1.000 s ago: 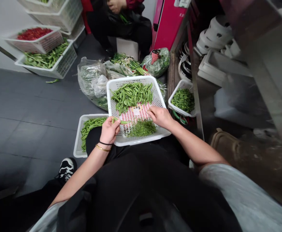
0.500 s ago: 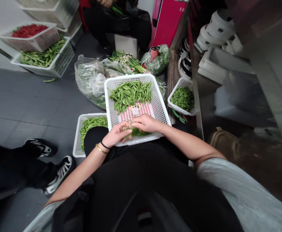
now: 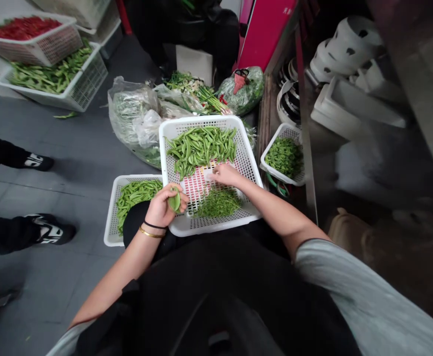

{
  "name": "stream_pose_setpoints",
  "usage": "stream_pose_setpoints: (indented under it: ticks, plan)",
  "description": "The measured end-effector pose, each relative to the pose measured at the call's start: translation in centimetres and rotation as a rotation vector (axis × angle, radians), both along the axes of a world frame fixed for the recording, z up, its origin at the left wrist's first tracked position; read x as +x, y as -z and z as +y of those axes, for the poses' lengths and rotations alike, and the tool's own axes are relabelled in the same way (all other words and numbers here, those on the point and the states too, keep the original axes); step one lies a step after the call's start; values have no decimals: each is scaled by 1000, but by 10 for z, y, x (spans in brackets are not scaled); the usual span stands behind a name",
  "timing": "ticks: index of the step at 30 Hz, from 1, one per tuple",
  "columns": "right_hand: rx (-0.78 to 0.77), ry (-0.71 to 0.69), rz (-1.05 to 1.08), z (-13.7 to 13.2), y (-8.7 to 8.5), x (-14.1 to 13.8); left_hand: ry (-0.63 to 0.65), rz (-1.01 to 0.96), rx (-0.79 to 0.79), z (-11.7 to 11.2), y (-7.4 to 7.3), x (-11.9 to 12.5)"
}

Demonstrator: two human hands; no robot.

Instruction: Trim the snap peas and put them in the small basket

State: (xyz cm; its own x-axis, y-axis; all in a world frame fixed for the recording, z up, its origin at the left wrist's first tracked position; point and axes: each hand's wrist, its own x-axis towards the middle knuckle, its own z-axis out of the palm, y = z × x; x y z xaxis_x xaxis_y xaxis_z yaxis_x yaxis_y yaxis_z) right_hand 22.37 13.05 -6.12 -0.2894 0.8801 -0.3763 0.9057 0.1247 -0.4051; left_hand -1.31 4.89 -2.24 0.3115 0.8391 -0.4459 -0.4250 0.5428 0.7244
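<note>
A white perforated basket (image 3: 253, 173) rests on my lap. Green pea pods (image 3: 201, 146) are heaped on its far side, and a pile of thin green trimmings (image 3: 218, 203) lies on the near side. At the basket's left edge, my left hand (image 3: 161, 207) is closed round a few green pea pods (image 3: 174, 201), their exact number partly hidden by the fingers. Over the middle of the basket is my right hand (image 3: 226, 175), fingers curled together between the pods and the trimmings. Whatever its fingertips may pinch is too small to tell.
Beside my left knee stands another basket of pods (image 3: 136, 190). Bagged greens (image 3: 130, 116) and spring onions (image 3: 211, 96) lie ahead, near a seated person (image 3: 186, 29). A basket of leafy greens (image 3: 283, 155) is right, by a metal shelf. Another person's shoes (image 3: 53, 230) are left.
My hands have parted: the left moved left with pea pods, the right forward over the basket, uncovering the trimmings. The person at left has shifted their feet.
</note>
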Motion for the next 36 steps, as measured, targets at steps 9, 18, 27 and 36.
stream_pose_setpoints:
  ticks: [9, 18, 27, 36]
  plan:
    - [-123, 353, 374, 11, 26, -28, 56, -11, -155, -8, 10, 9]
    - [-423, 119, 867, -106, -23, -17, 27, 122, 16, -17, 13, 34]
    - [170, -154, 698, -105, -66, -16, 378, 19, 51, -43, -18, 23]
    - [628, -194, 272, -120, -69, -13, 82, -60, -36, -44, -9, 30]
